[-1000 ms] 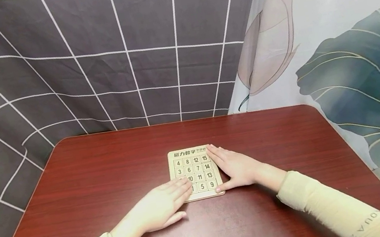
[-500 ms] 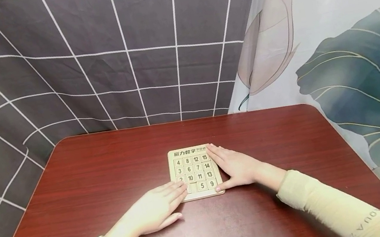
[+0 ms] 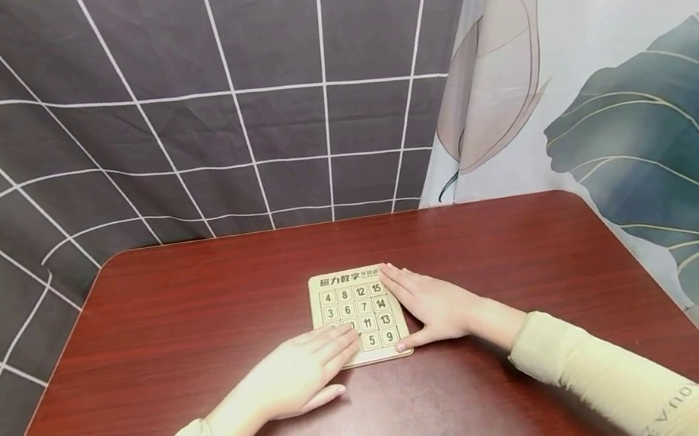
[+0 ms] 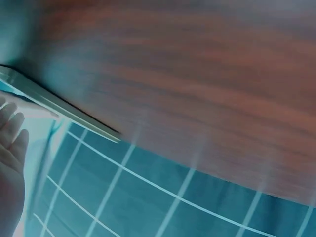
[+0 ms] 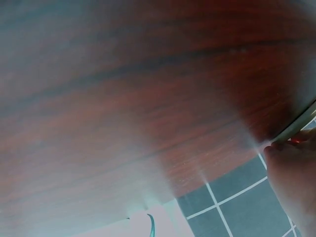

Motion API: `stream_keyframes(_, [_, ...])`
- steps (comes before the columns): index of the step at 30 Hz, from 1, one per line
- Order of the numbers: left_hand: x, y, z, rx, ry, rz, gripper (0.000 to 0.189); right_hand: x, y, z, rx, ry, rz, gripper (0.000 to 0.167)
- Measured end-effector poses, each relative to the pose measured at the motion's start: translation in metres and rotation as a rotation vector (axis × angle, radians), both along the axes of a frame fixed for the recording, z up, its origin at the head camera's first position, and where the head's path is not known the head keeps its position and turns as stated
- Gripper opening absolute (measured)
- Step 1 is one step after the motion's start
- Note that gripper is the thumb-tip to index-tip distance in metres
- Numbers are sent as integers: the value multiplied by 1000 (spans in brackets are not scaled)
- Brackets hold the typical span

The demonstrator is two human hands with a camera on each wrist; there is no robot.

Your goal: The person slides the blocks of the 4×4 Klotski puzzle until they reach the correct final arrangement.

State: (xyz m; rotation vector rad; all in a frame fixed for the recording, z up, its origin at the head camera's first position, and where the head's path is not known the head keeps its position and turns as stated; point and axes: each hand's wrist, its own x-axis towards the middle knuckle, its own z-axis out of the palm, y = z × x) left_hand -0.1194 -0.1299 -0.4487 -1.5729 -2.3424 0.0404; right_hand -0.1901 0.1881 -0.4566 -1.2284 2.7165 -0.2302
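A cream number sliding puzzle lies flat on the table, numbered tiles facing up in a square grid. My left hand rests over its lower left part with fairly straight fingers, hiding the tiles at the left of the bottom two rows. Uncovered at the bottom right are the 5 tile and the 9 tile. Along the right side, my right hand steadies the board, fingers extended at the top corner and thumb on the bottom corner. The left wrist view shows the puzzle's thin edge.
The reddish-brown wooden table has rounded far corners. Behind it hangs a dark grid-patterned curtain, meeting a pale curtain with leaf prints on the right.
My left hand drew back left, with the 1 tile shifting left and a gap showing beside the 5; then it moved right again, covering that gap. My right hand stayed put.
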Motion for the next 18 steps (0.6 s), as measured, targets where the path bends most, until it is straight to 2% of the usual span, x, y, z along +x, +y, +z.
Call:
stream_keyframes(4, [-3, 14, -1, -53, -28, 12, 64, 1, -1, 0, -4, -7, -4, 117])
stream_keyframes(8, [-2, 17, -5, -95, -45, 33, 64, 1, -2, 1, -8, 0, -2, 117])
stream_keyframes(18, [4, -4, -8, -44, -41, 55, 61, 2, -2, 3, -1, 17, 7, 116])
